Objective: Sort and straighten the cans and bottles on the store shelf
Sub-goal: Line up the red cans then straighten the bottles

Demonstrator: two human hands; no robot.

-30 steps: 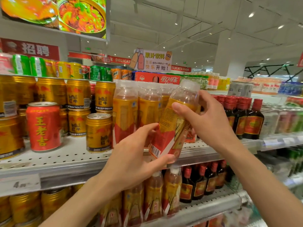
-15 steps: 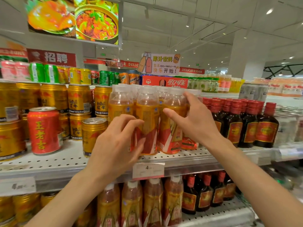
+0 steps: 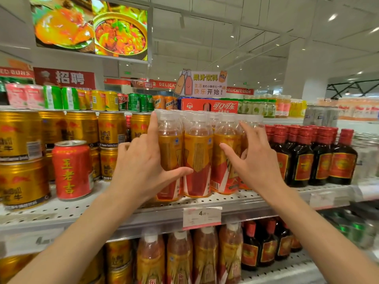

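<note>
A row of orange tea bottles with white caps and red-and-yellow labels stands upright on the perforated white shelf (image 3: 256, 198). My left hand (image 3: 141, 167) holds the leftmost tea bottle (image 3: 170, 148), thumb wrapped across its front and index finger straight up its left side. The middle tea bottle (image 3: 198, 160) stands free between my hands. My right hand (image 3: 254, 160) has its fingers spread and relaxed, thumb touching the front of the right tea bottle (image 3: 224, 177), other fingers reaching past its right side.
A red can (image 3: 70, 169) and stacked gold cans (image 3: 22, 181) stand to the left. Dark bottles with red caps (image 3: 303, 160) crowd the right. A price tag (image 3: 202, 217) hangs on the shelf edge. Below are more tea bottles (image 3: 180, 259).
The tea bottle I held tilted in front of the shelf now stands upright in the row. My left hand moved up onto the leftmost bottle; my right hand loosened and spread.
</note>
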